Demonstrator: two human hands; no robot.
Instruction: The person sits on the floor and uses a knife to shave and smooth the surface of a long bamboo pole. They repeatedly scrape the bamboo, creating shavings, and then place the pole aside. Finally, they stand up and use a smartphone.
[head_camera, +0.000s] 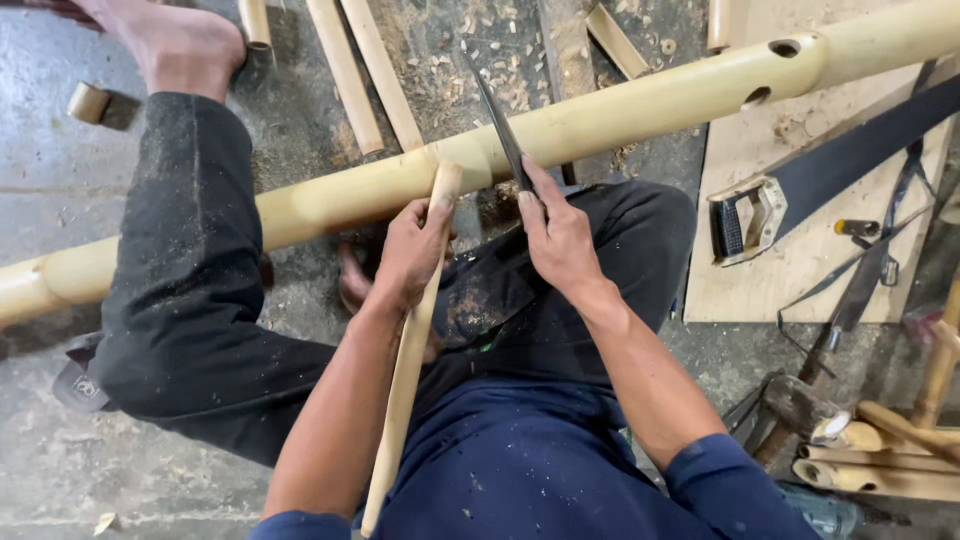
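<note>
Fingers (432, 212) of the left hand (408, 255) were wrapped around a thin stick (405, 370), its upper end touching the long bamboo pole (600, 115) lying across the floor (60, 170). Right hand (560, 240) gripped a dark blade (500, 125), index finger laid along it, the blade crossing over the pole. Near the right, a handsaw (800, 185) lay on a plywood board (790, 270).

Navy blue short sleeves on both arms. Dark trousers (190, 300) dusted with pale sawdust specks. Left hand (412, 250) and right hand (560, 240) bare, ungloved. Feet bare.
</note>
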